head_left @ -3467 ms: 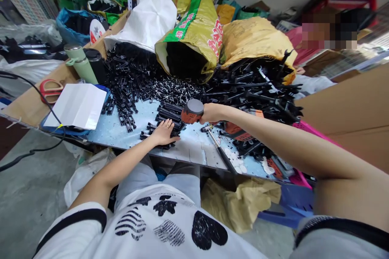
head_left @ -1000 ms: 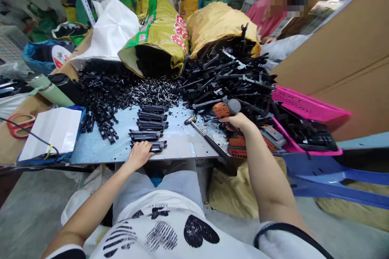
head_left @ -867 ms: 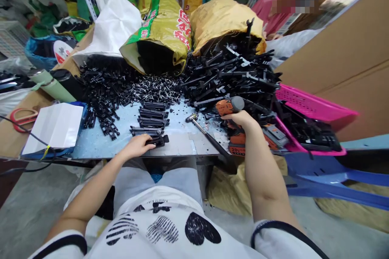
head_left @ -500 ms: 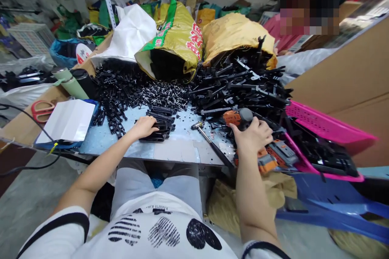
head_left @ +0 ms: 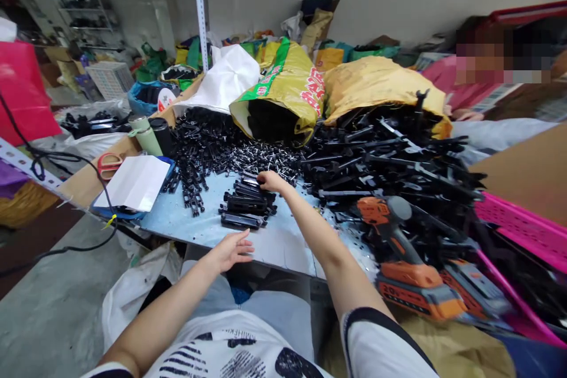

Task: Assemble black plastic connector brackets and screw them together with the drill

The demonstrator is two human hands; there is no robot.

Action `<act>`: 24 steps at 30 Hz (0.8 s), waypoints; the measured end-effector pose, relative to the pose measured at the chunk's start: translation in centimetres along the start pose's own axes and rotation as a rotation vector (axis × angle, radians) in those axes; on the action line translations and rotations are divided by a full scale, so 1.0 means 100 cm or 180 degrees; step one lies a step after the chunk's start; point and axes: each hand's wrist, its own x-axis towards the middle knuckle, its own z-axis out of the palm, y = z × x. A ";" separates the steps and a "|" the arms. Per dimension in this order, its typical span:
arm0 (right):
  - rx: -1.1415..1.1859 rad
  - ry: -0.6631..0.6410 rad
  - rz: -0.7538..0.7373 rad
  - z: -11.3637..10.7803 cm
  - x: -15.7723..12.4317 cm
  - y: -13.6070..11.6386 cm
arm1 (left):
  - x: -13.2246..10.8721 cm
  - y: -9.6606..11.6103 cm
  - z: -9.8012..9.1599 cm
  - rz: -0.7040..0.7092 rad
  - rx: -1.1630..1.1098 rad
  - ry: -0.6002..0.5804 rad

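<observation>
My left hand (head_left: 231,249) rests open at the near edge of the blue table (head_left: 195,225), fingers stretched out, holding nothing. My right hand (head_left: 270,180) reaches across to the far end of a stack of flat black plastic parts (head_left: 245,204), with its fingers curled down onto the top pieces; what they grip is hidden. An orange cordless drill (head_left: 401,251) stands alone at the right, with no hand on it.
Heaps of black plastic pieces (head_left: 390,159) and small screws (head_left: 261,156) spill from yellow sacks (head_left: 287,85). White folded paper (head_left: 135,182), red scissors (head_left: 108,162) and two flasks (head_left: 146,134) lie at the left. A pink basket (head_left: 522,230) is at right. Another person sits behind the sacks.
My right hand let go of the drill and moved left to the stacked black parts. My left hand drew back from the stack to the table's near edge. The view swung left.
</observation>
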 end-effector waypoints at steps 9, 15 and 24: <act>0.1274 -0.1490 0.0464 0.004 0.010 -0.031 | 0.025 0.029 0.022 0.0024 -0.1719 0.0846; 0.1858 -0.1992 0.0267 0.030 -0.036 -0.053 | 0.006 0.003 0.025 0.1039 -0.1827 0.1270; 0.2226 -0.1645 -0.1112 0.081 -0.059 -0.230 | -0.118 -0.061 -0.098 0.1995 -0.1460 0.2153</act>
